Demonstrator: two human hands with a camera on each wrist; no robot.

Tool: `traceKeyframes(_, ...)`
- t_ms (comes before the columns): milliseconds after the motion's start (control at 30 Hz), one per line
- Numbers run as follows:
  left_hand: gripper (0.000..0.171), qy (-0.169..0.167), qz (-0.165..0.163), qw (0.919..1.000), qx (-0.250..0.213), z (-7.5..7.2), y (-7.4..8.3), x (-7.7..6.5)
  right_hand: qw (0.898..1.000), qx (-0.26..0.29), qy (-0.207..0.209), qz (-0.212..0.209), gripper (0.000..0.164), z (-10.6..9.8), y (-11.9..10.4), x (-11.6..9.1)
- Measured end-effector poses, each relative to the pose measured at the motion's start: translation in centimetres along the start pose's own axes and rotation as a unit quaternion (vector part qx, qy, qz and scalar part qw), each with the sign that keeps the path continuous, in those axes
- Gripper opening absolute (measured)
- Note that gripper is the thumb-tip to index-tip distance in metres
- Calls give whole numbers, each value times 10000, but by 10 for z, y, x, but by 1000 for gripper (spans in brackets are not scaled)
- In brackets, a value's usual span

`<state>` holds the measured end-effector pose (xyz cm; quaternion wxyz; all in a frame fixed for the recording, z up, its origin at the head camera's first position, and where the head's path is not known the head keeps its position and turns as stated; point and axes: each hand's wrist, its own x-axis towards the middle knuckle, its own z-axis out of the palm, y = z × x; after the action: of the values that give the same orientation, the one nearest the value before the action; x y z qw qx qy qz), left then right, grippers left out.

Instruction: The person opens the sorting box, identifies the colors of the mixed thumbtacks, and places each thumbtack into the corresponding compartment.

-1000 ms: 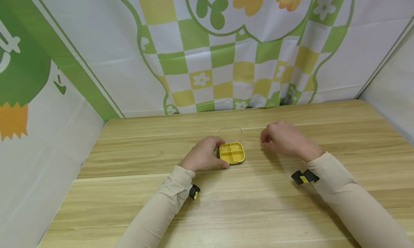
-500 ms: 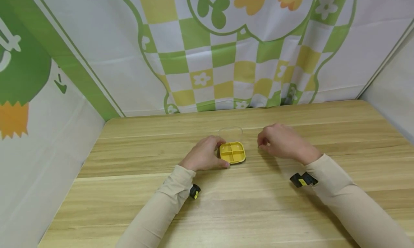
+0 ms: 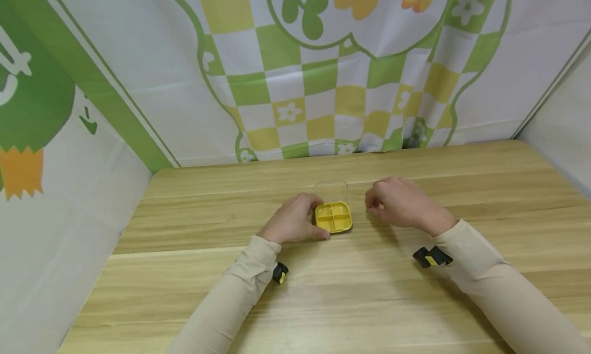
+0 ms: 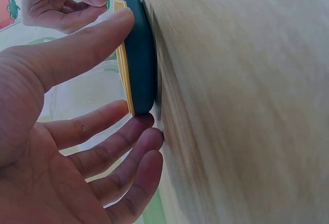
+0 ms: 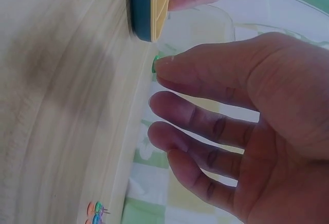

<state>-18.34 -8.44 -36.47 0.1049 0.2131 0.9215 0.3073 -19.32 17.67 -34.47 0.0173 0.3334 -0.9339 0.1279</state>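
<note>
A small pill box (image 3: 334,216) with a yellow four-part tray, a dark teal base and a raised clear lid (image 3: 331,190) rests on the table. My left hand (image 3: 293,219) holds it from the left, thumb on the near side and fingertips at the far side. Right of the box, my right hand (image 3: 404,202) pinches a tiny green thumbtack (image 5: 154,64) between thumb and index finger. The other fingers of that hand are loosely bent. In the left wrist view the teal side of the box (image 4: 141,54) stands close beside the thumb.
Several coloured thumbtacks (image 5: 95,212) lie in a small heap on the table, at the lower left of the right wrist view. The wooden table (image 3: 184,292) ends at a patterned cloth (image 3: 286,87) behind and a white wall (image 3: 558,97) on the right.
My right hand has moved a little left, toward the pill box, with its fingertips pinched. My left hand and the box have stayed in place.
</note>
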Motion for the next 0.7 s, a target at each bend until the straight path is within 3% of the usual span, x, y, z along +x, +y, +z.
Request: traceKeyframes(700,68,5,-31,10000,20,1,0,2,9999,-18,-114,-79,12,5,-15,14)
